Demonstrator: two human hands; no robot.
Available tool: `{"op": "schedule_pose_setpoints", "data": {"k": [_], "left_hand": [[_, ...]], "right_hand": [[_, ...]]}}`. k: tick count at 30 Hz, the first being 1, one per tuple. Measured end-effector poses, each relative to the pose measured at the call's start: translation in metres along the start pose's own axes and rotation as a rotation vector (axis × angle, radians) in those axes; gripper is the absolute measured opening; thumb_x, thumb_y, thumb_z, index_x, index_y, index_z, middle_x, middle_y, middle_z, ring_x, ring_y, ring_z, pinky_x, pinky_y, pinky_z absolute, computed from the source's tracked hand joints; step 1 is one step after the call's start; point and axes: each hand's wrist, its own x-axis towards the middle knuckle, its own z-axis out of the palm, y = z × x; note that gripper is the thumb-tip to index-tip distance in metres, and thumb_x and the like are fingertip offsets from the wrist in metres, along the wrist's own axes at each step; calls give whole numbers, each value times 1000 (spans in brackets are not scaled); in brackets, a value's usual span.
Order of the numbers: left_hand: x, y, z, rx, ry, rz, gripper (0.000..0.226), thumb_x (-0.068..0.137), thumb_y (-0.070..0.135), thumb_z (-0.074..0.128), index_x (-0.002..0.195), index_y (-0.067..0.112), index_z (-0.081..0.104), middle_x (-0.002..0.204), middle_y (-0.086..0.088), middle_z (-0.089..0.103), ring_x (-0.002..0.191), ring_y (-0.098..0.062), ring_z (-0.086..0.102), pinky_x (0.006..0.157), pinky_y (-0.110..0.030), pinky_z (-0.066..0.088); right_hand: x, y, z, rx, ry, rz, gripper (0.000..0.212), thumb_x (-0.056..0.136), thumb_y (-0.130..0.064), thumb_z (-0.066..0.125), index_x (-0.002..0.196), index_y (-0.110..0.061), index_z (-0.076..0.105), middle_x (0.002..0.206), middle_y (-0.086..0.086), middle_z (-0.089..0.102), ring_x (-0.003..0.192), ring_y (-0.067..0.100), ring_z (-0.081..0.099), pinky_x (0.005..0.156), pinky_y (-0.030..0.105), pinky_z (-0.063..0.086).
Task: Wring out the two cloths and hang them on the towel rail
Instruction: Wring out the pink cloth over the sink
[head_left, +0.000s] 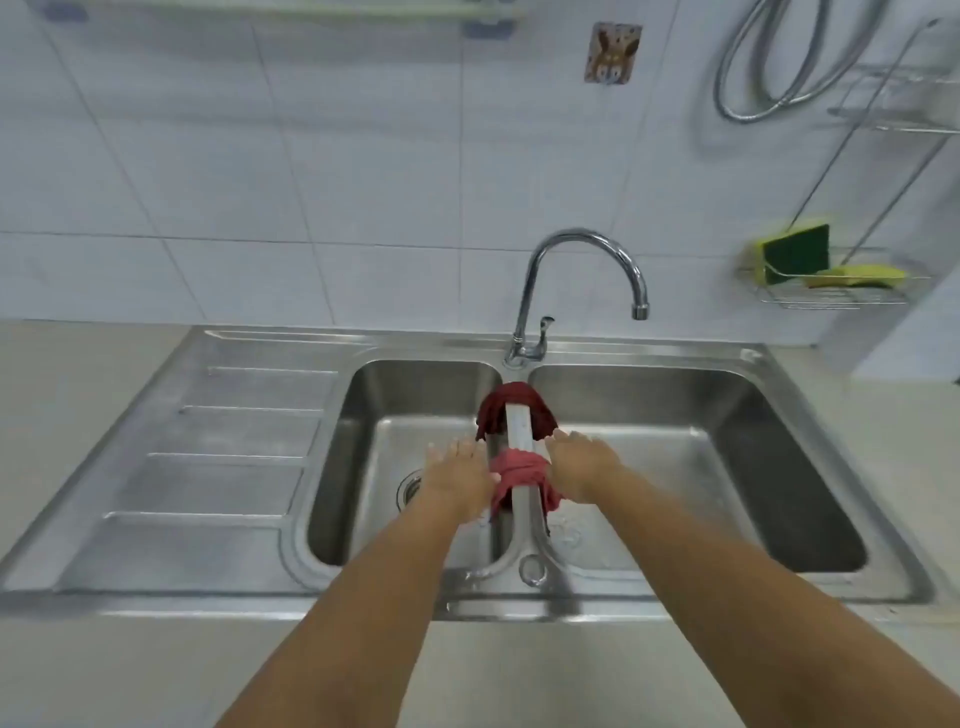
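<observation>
Two cloths hang over the divider between the two sink basins. The dark red cloth (540, 410) lies at the far end, near the tap base. The lighter red cloth (519, 470) lies nearer, between my hands. My left hand (457, 478) is on its left side and my right hand (582, 467) on its right, both touching or flanking it with fingers stretched forward. Whether either hand grips the cloth is hidden. A pale towel rail (291, 13) runs along the wall at the top left, blurred.
A steel double sink (363, 519) has a drainboard (218, 467) on its left. A curved tap (587, 270) stands behind the divider. On the right wall a wire rack (831, 296) holds sponges, with a shower hose (769, 78) above. Pale countertop surrounds the sink.
</observation>
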Motion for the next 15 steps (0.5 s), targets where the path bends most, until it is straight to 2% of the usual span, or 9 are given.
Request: {"op": "schedule_pose_setpoints", "data": {"k": [4, 7, 9, 11, 13, 15], "left_hand": [[14, 20, 31, -90, -17, 86, 62, 102, 36, 31, 154, 11, 9, 162, -11, 11, 149, -26, 13, 120, -53, 9], [20, 30, 51, -133, -10, 97, 59, 103, 31, 33, 154, 13, 10, 162, -8, 10, 148, -24, 17, 120, -49, 13], [24, 33, 59, -154, 49, 98, 58, 102, 28, 38, 154, 14, 15, 160, -9, 22, 141, -27, 34, 116, -45, 28], [28, 31, 62, -238, 117, 81, 60, 99, 24, 44, 152, 18, 19, 148, -9, 41, 122, -26, 52, 101, -43, 46], [33, 30, 60, -339, 154, 64, 64, 96, 23, 51, 151, 22, 20, 139, -5, 50, 113, -24, 58, 94, -43, 51], [39, 31, 57, -346, 146, 47, 68, 94, 26, 56, 151, 24, 20, 135, -4, 51, 114, -24, 58, 95, -44, 51]], "right_hand": [[4, 10, 25, 88, 19, 18, 26, 93, -21, 45, 117, -14, 51, 118, 8, 57, 110, 30, 56, 90, 43, 44], [12, 11, 48, 162, 46, 17, 33, 90, -18, 49, 122, -15, 47, 117, 7, 58, 105, 29, 56, 85, 42, 47], [17, 11, 60, 235, 73, 26, 29, 89, -14, 48, 118, -12, 44, 113, 11, 60, 100, 32, 57, 74, 39, 45], [19, 10, 65, 297, 65, 25, 24, 87, -11, 47, 110, -11, 40, 103, 14, 61, 91, 34, 58, 67, 35, 40], [20, 12, 67, 367, 49, 14, 22, 84, -10, 47, 103, -13, 36, 94, 14, 59, 81, 33, 57, 63, 34, 38], [24, 17, 67, 418, 47, -4, 24, 82, -9, 49, 99, -18, 33, 88, 10, 57, 76, 30, 55, 61, 33, 39]]}}
